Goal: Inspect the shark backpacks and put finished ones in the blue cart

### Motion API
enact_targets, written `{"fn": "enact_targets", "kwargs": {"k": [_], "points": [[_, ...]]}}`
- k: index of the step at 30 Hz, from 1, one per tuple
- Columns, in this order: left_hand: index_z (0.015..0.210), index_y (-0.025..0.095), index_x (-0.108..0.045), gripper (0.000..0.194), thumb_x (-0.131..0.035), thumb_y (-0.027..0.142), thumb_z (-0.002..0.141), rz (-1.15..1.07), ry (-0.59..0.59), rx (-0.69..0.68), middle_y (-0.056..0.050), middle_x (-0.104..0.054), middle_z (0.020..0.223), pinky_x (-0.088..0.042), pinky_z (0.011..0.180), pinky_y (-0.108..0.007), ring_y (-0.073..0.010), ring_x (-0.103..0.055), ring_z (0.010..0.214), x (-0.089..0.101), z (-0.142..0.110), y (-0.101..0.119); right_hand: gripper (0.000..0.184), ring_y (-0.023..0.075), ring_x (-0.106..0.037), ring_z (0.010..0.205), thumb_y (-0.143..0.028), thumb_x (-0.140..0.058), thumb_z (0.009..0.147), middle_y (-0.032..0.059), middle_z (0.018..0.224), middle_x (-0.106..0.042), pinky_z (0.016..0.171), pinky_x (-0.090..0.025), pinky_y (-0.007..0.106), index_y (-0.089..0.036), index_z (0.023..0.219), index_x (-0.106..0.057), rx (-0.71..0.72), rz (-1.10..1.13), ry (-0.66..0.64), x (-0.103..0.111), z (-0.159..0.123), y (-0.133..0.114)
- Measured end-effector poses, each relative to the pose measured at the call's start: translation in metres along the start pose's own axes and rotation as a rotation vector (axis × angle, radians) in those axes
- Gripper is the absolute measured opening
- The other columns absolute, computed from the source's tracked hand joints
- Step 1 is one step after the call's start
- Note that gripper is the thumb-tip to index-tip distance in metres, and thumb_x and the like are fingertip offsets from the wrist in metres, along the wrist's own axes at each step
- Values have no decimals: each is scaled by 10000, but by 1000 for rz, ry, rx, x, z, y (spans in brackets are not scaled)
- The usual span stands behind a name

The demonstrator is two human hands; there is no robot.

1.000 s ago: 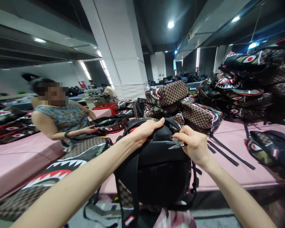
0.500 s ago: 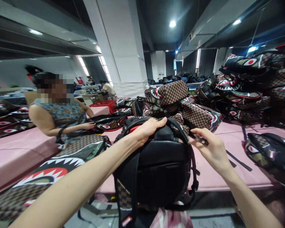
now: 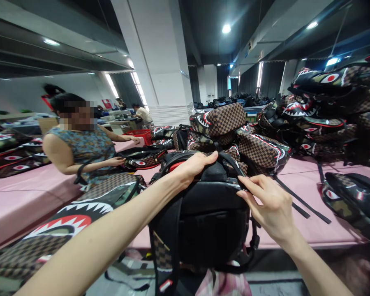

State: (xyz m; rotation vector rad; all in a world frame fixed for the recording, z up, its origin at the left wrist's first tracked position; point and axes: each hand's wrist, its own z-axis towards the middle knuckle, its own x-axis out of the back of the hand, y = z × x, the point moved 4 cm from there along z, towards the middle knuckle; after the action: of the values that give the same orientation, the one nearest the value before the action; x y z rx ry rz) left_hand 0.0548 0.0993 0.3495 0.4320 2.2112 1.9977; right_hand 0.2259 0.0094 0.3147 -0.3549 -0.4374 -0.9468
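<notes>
A black backpack (image 3: 209,230) stands upright in front of me, its smooth padded back facing me and a brown checked panel low on its left side. My left hand (image 3: 200,164) is closed on the top of the backpack, beside the black carry handle. At the upper right edge, my right hand (image 3: 268,197) is closed in a pinch against a shoulder strap (image 3: 234,164). A thin shiny line shows by its fingertips; the fingers hide what they hold. Left of my forearm lies a checked shark-print backpack (image 3: 107,197).
Shark-print backpacks (image 3: 225,119) are heaped across the pink-covered table (image 3: 308,168), with a taller stack (image 3: 320,102) at the right. A co-worker (image 3: 80,144) sits at the left, one hand on another bag. Behind stand a red crate (image 3: 143,135) and a white pillar (image 3: 154,61).
My right hand has moved left from beside the backpack onto its upper right edge. My left hand keeps its hold. The co-worker's far hand has moved away from their bag.
</notes>
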Motion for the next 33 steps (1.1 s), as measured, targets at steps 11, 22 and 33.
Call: {"fn": "enact_targets", "kwargs": {"k": [11, 22, 33], "points": [[567, 111, -656, 511, -736, 610, 489, -13, -2, 9, -49, -654, 554, -403, 550, -251, -135, -552, 495, 1, 0, -2, 127, 160, -578, 707, -256, -543, 857, 45, 759, -647, 651, -433, 275, -186, 860, -648, -31, 110, 26, -5, 9, -4], [554, 112, -646, 527, -726, 629, 487, 10, -7, 9, -56, -658, 569, -402, 553, -258, -139, -553, 503, 2, 1, -3, 152, 149, -578, 685, -282, -546, 859, 35, 737, -643, 623, -425, 258, -195, 835, -668, -45, 93, 7, 1, 10, 0], [596, 101, -661, 557, -732, 637, 460, 5, -6, -4, -73, -672, 614, -423, 587, -270, -160, -576, 550, 3, 1, -4, 130, 150, -573, 698, -256, -556, 853, 35, 740, -643, 645, -418, 261, -195, 845, -671, 15, 53, 2, -3, 13, -8]]}}
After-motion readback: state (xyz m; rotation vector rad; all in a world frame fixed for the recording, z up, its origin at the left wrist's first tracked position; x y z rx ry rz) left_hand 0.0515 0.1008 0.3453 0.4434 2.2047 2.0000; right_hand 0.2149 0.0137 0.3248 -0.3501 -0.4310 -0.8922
